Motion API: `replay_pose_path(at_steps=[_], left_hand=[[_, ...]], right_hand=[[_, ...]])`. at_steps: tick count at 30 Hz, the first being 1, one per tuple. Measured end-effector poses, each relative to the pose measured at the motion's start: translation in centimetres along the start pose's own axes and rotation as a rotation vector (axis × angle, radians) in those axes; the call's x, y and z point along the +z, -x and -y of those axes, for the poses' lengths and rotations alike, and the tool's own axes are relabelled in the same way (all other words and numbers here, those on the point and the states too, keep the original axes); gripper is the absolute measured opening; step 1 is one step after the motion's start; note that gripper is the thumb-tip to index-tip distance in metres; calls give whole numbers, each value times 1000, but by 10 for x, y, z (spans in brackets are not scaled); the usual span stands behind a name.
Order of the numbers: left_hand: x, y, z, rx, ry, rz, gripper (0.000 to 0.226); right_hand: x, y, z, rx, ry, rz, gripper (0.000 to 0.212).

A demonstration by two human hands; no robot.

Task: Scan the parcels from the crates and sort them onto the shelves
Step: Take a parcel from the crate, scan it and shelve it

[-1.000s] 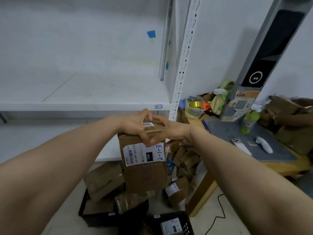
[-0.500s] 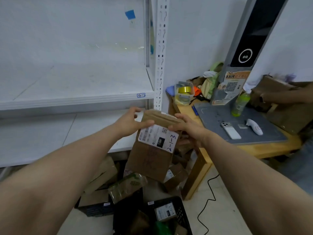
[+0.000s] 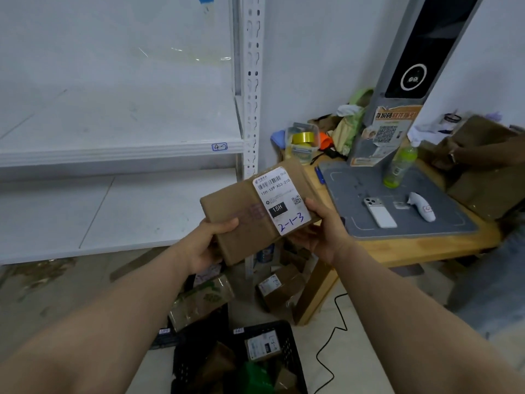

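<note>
You are holding the brown parcel (image 3: pixel 241 223) tilted at chest height, its label (image 3: pixel 281 200) marked 2-1-3 facing up, above the black crate (image 3: pixel 294 359). Your left hand (image 3: pixel 207 245) is gripping its near corner, thumb on top. Your right hand (image 3: pixel 321 231) is clasping its right end. The white shelves (image 3: pixel 122 155) are standing just beyond, with the wooden table (image 3: pixel 420 248) to the right.

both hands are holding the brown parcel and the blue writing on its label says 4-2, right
No. The head view shows the blue writing on the label says 2-1-3; 4-2 is the shelf tag. The left hand and right hand do hold the brown parcel.
</note>
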State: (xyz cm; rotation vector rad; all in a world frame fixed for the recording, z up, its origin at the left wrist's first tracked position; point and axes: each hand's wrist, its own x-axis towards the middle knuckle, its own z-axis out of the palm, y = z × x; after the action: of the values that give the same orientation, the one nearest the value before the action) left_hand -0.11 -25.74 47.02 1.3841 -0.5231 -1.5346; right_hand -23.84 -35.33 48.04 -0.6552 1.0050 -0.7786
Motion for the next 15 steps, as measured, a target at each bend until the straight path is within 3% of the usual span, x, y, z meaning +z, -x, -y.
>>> replay_pose_path(at_steps=[4,7,10,15], left_hand=[[-1,-13,12,-11,45,-25,79],[-2,-23,20,-34,11,-128,103],[2,-30,28,-41,0,-217,113],[4,-50,43,-48,-45,-364,127]], right_hand=[[-20,-16,-15,82,-35,3,38],[-35,-33,-25,172,83,10,48],[-44,-51,-36,196,295,-50,36],[-62,-90,-50,5,817,-418,13]])
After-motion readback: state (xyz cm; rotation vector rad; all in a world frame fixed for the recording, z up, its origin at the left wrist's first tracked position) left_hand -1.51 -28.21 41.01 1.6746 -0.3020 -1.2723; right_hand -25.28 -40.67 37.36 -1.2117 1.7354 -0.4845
